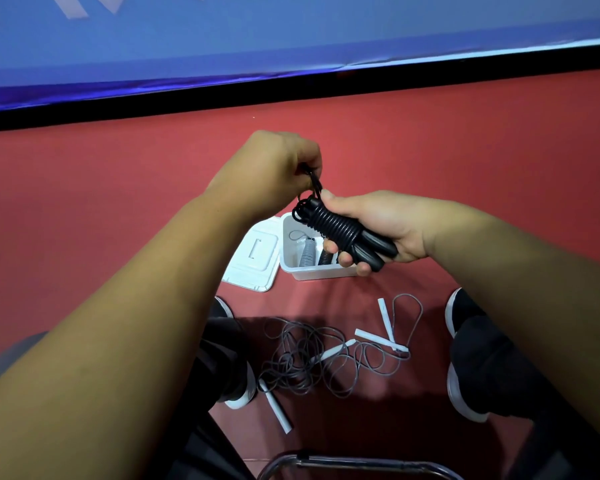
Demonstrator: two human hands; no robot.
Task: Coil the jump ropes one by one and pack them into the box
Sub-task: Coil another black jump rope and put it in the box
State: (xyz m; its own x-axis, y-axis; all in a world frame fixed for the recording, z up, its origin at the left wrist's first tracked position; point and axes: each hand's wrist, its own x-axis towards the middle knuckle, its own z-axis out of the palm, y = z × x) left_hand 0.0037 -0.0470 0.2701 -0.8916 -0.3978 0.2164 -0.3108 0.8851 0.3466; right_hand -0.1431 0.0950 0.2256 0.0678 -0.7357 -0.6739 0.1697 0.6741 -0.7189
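Here, black rope in right hand

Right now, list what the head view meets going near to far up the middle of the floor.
Metal frame → tangled grey jump ropes → white box → black strip → blue wall.

No words, numbers or brand names can be read here. The big blue cloth banner along the top has pale shapes near its upper left edge, but they are cut off and too blurry to read. The flat white plastic lid shows only a small raised rectangle.
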